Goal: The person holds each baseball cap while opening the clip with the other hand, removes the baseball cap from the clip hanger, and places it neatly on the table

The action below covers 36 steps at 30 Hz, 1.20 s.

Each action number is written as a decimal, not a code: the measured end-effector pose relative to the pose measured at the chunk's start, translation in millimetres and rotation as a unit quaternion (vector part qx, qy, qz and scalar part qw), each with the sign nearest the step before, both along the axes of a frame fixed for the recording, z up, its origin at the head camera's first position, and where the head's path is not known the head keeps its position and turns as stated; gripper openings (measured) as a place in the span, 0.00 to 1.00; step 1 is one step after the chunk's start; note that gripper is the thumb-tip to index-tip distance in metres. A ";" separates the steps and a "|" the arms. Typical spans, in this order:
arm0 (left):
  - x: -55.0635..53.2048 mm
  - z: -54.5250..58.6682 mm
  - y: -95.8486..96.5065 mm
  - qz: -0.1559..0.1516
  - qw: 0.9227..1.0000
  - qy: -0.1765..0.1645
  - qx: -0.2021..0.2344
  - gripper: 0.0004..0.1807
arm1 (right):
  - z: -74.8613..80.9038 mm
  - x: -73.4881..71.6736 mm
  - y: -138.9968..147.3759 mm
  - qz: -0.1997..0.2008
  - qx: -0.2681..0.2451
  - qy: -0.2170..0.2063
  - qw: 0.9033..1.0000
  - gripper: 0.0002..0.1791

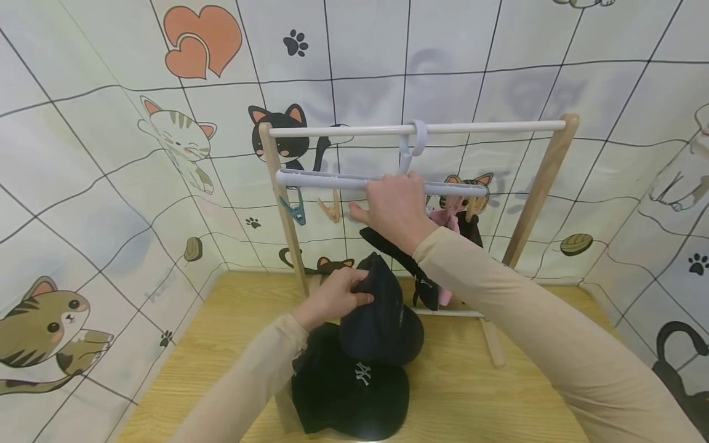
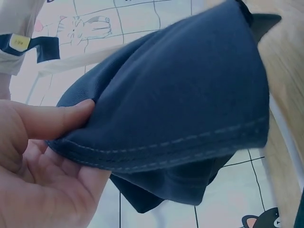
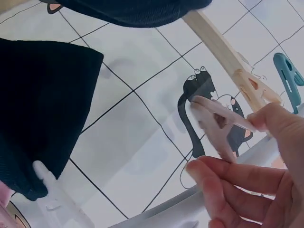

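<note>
My left hand [image 1: 332, 298] pinches the edge of a navy cap [image 1: 376, 320], thumb on one side and fingers on the other. In the left wrist view the stitched edge of the navy cap [image 2: 166, 95] shows beside the thumb. The right hand [image 1: 396, 203] is up at a pale hanger [image 1: 327, 180] hooked on a rack's rod. Seen from the right wrist, its thumb and fingers pinch the two handles of a pale clothespin [image 3: 216, 121]. A dark cap with a white logo [image 1: 360, 400] lies on the table below the navy cap.
The wooden rack [image 1: 534, 191] stands against a tiled, cat-patterned wall. A teal clothespin [image 1: 296, 212] and a beige clothespin [image 1: 331, 210] hang from the hanger's left half. Dark cloth [image 3: 47, 104] and pink cloth [image 1: 445, 221] hang at its right, above the wooden table [image 1: 232, 320].
</note>
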<state>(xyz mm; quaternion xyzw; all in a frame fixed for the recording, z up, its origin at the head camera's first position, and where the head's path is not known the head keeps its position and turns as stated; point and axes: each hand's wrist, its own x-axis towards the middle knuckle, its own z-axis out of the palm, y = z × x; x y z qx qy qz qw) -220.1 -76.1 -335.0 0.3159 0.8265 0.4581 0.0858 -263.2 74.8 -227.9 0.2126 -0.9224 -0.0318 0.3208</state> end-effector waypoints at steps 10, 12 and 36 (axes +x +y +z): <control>4.9 -10.9 -7.0 -0.004 1.000 -0.007 -0.004 0.07 | -0.8 -0.3 0.5 0.041 -0.025 0.015 0.999 0.30; 5.5 -12.9 -8.1 -0.009 1.000 -0.013 -0.005 0.08 | -1.0 0.1 0.6 0.049 -0.036 0.013 0.998 0.29; 19.5 -38.1 -38.2 0.006 0.996 -0.087 0.024 0.07 | -36.9 -21.5 116.7 0.032 -0.118 -0.117 0.986 0.09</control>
